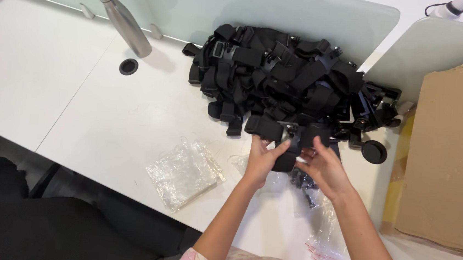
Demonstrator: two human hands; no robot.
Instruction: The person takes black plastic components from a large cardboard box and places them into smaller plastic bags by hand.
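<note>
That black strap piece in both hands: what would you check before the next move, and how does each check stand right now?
1. Both hands on the piece: ok. The left hand and right hand hold the black webbing strap with its plastic buckle between them.
2. Strap free of the big pile of black straps: cannot tell, its top edge meets the pile.
3. Crumpled clear plastic bags within reach: ok, beside the left hand.
4. Steel water bottle out of the way: ok, far left.
5. Brown cardboard box nearby: ok, at the right.
</note>
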